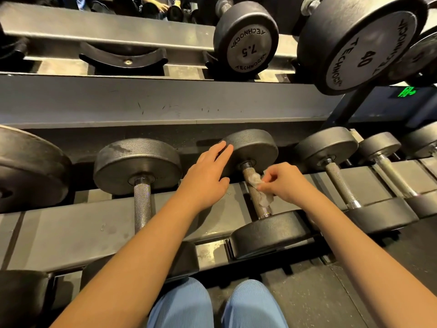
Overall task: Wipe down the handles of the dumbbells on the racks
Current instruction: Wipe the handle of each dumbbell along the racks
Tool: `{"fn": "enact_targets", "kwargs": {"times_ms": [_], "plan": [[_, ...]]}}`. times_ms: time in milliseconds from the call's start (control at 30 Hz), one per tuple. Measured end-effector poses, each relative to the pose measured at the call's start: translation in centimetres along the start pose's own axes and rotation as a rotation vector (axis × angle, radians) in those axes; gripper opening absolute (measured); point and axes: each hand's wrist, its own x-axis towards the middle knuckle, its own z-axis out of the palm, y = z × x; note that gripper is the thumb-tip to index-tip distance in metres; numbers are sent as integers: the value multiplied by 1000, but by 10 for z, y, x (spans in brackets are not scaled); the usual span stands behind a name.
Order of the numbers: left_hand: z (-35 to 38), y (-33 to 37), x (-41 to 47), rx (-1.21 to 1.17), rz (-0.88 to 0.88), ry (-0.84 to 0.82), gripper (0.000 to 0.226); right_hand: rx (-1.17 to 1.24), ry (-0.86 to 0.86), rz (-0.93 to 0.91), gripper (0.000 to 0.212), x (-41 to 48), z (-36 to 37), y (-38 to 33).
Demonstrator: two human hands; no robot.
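Note:
A black dumbbell (257, 147) lies on the lower rack in the middle, its knurled metal handle (254, 194) running toward me. My right hand (287, 182) pinches a crumpled whitish wipe (261, 189) against the right side of that handle. My left hand (208, 176) rests with straight fingers on the left edge of the dumbbell's far head. The near head (267, 233) sits on the rack's front rail.
More dumbbells lie left (139, 162) and right (331, 147) on the same rack. The upper shelf (142, 98) carries a 7.5 dumbbell (247, 41), a 40 dumbbell (361, 43) and a vacant cradle (124, 55). My knees in blue trousers (217, 304) are at the bottom. Another person's hand (158, 5) shows at the top.

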Motion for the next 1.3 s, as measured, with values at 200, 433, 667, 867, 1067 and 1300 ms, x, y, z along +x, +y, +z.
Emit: {"fn": "enact_targets", "kwargs": {"times_ms": [200, 433, 667, 867, 1067, 1300], "plan": [[0, 0, 2, 7, -2, 5, 73, -26, -117, 48, 19, -6, -4, 3], [0, 2, 1, 27, -6, -7, 72, 67, 84, 11, 15, 10, 4, -5], [2, 17, -10, -43, -40, 58, 54, 39, -81, 12, 13, -14, -8, 6], [11, 39, -22, -421, -141, 3, 20, 337, 77, -72, 15, -28, -1, 2], [32, 51, -8, -711, -292, 145, 21, 409, 44, -152, 12, -35, -3, -5], [36, 44, 18, -450, -432, 304, 6, 399, 187, -46, 15, -43, 7, 25]]}}
